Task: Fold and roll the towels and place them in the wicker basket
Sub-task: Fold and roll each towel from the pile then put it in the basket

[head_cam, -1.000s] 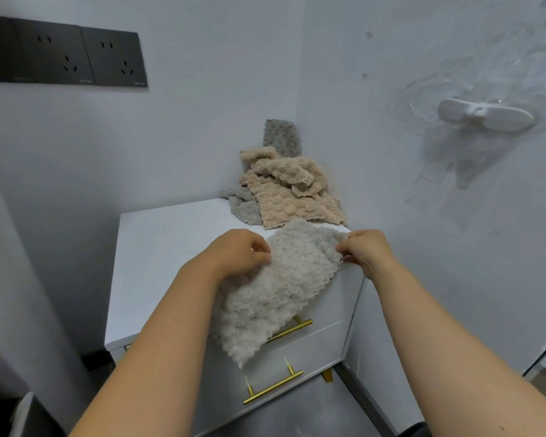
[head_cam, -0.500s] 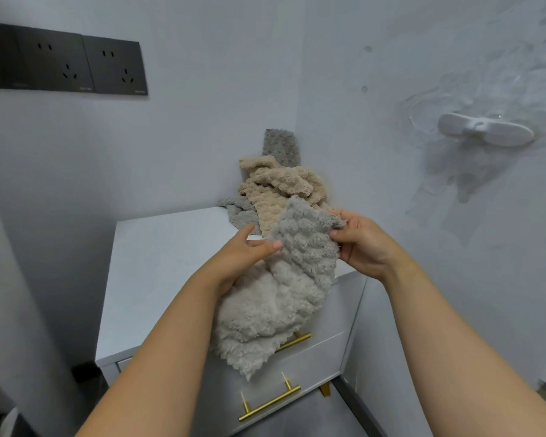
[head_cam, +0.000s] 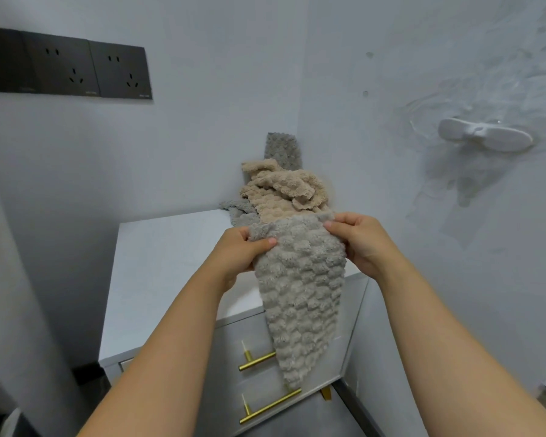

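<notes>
Holding the grey towel [head_cam: 300, 298] up by its top edge, you were only at the start of the fold.
Your left hand [head_cam: 243, 250] pinched the top corner at 9 o'clock, thumb over the front. Your right hand [head_cam: 360, 244] pinched the corner at 3 o'clock, fingers curled round the edge. The towel hung free toward 6 o'clock in front of the white cabinet [head_cam: 164, 257], tapering over the brass drawer handles [head_cam: 259, 361]; no clean fold showed, and it was not rolled. At 12 o'clock from your hands a beige towel [head_cam: 281, 190] lay crumpled in the corner on a darker grey towel [head_cam: 234, 212], both unfolded. No wicker basket was in view, so I judged nothing placed yet. This towel needed folding, rolling and placing, then the other two.
</notes>
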`<state>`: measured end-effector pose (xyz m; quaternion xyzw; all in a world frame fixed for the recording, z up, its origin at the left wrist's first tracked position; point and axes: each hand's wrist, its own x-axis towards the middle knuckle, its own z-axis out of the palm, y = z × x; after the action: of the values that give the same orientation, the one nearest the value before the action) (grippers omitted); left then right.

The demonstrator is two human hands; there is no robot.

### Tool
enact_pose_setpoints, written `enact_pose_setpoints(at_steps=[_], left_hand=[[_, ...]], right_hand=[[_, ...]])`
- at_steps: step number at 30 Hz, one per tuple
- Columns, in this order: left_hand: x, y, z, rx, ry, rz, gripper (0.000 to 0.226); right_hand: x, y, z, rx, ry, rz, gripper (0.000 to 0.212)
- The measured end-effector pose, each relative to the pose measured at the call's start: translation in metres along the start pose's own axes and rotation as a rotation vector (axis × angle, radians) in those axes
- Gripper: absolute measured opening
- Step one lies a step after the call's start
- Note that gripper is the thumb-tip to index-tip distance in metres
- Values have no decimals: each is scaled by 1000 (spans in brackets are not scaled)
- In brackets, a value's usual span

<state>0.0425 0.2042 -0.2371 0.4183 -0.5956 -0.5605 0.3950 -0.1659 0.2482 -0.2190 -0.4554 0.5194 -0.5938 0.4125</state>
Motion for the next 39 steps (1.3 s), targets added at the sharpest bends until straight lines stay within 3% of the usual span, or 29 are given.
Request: enact_pose_setpoints(at_steps=[2,6,10,13,17,26,30,36,39], left_hand=[[4,-3,0,88,79,52,1],[12,-11,-5,289,179,113,16],[21,-16,-18,338,203,111,14],[27,-22,-35,332,243,95,16],[39,-35,-58,197,246,2,21],[60,-45,-60,682,407,142,14],[61,-52,-64,879,429,148,15],[63,-56,-70,928,406,139,31],[62,-53,-70,937,344,105,40]], right_hand=[[3,6,3,-12,-26,66,13],[13,21,8,-178,-164,154,37],[27,32,18,-254,-150,140,53],[39,41,30,-366,-79,57,44],[56,63,45,-389,-25,-35,55],[85,75,56,-543,115,-138,33],[84,72,52,-662,29,-175,27],[78,63,37,-683,-154,-64,54],[77,59,34,-765,-209,-41,44]])
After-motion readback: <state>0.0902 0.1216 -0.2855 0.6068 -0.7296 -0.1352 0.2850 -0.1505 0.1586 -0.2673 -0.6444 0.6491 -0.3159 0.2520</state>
